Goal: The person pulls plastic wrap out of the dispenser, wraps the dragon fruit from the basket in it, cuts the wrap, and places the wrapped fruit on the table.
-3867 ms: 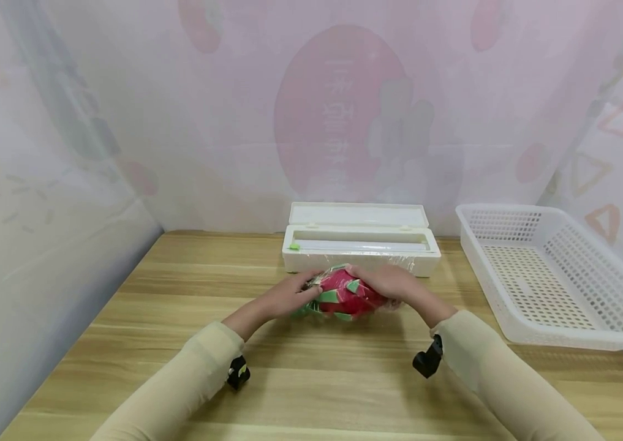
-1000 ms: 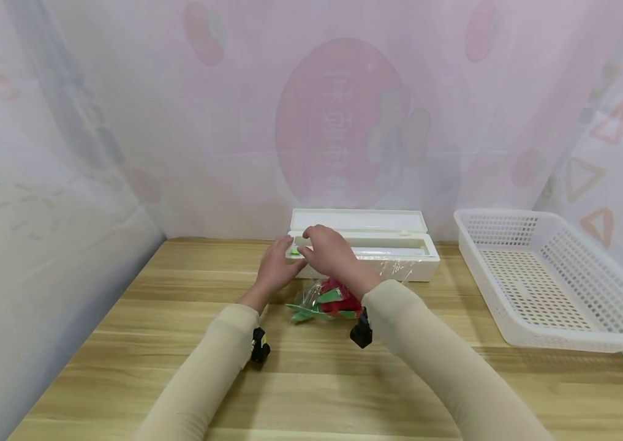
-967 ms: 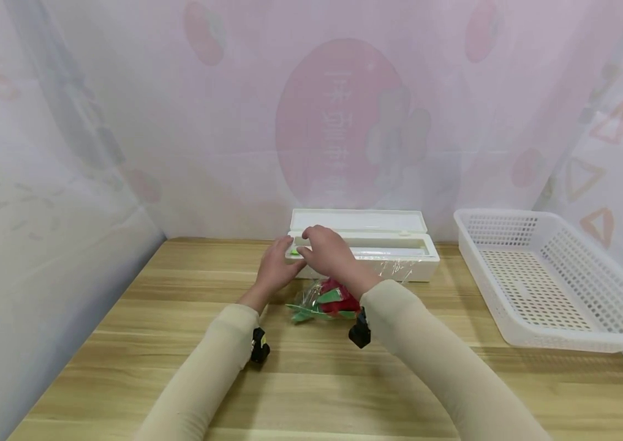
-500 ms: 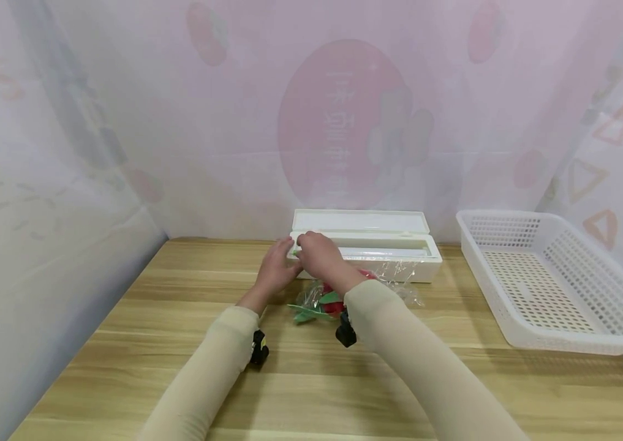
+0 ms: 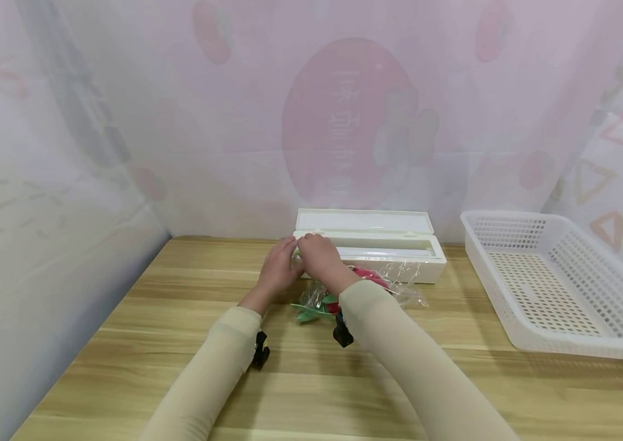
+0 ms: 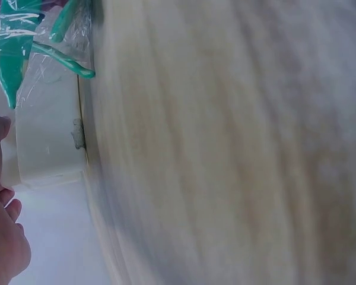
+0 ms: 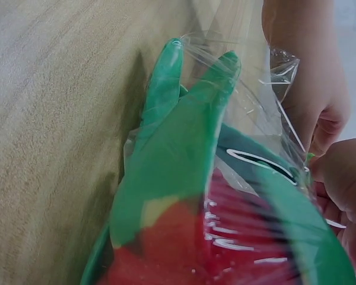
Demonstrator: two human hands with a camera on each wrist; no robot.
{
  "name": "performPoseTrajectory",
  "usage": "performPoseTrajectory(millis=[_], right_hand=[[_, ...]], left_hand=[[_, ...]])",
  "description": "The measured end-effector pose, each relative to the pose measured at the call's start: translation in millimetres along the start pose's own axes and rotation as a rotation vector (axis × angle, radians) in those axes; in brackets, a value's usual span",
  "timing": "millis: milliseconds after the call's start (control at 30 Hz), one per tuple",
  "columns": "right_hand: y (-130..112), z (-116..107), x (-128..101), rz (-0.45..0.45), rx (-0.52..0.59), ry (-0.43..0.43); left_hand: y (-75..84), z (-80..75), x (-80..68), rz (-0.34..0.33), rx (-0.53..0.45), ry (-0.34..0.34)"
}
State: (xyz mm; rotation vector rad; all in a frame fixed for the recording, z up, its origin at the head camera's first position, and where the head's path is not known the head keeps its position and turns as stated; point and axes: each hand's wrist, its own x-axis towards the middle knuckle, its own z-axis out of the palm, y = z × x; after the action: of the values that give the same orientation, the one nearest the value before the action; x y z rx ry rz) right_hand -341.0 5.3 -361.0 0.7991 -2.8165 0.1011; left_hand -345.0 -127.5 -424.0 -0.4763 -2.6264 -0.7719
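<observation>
Wood-grain worktop (image 5: 179, 343), pink curtain behind. Centre frame: red dragon fruit (image 5: 369, 278) with green scales, wrapped in clear film, lying just before white dispenser box (image 5: 394, 257). Left hand (image 5: 278, 272) and right hand (image 5: 319, 260) touch box's left end; grip unclear.

Blurred wooden tabletop (image 6: 237, 148) fills most of frame. White box (image 6: 47, 136) at left edge. Film-wrapped green leaves (image 6: 21, 41) upper left. Left hand (image 6: 3, 237) lower left, thumb touching box.

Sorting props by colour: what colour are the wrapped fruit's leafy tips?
Green, on a red fruit; clearest in the right wrist view.
</observation>
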Motion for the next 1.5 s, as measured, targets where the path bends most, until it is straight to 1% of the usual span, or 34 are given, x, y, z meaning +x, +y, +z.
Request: performPoseTrajectory(millis=[67, 100, 167, 267, 367, 500, 667, 1100, 1200, 1500], right_hand=[[-0.6, 0.8, 0.1, 0.004, -0.018, 0.012], [-1.1, 1.0, 0.2, 0.016, -0.02, -0.001], [-1.9, 1.9, 0.6, 0.023, -0.038, 0.006], [-2.6, 3.3, 0.8, 0.025, -0.091, 0.006], [-2.7, 5.6, 1.7, 0.011, -0.178, -0.008], [-2.1, 8.4, 2.9, -0.012, -0.277, -0.03], [0.0, 9.2, 2.6, -0.032, -0.333, -0.027], [2.3, 4.2, -0.9, -0.083, -0.411, -0.002], [2.2, 2.5, -2.5, -0.088, -0.416, -0.001], [1.6, 1.1, -5.0, -0.094, -0.412, -0.011]], left_hand=[[1.1, -0.4, -0.6, -0.002, 0.0, -0.006], [1.6, -0.5, -0.8, -0.002, 0.003, -0.008], [2.7, -0.8, -1.2, 0.002, 0.004, -0.01], [3.9, -1.3, -1.0, 0.024, 0.005, -0.007], [4.1, -1.8, -0.7, 0.043, 0.016, -0.007], [4.5, -2.3, -0.5, 0.045, 0.047, -0.024], [5.6, -3.1, 0.2, 0.04, 0.099, -0.047], [2.6, -1.8, 3.4, 0.098, 0.27, -0.048], [2.4, -1.0, 3.9, 0.103, 0.286, -0.053], [3.0, -1.7, 2.1, 0.119, 0.293, -0.055]])
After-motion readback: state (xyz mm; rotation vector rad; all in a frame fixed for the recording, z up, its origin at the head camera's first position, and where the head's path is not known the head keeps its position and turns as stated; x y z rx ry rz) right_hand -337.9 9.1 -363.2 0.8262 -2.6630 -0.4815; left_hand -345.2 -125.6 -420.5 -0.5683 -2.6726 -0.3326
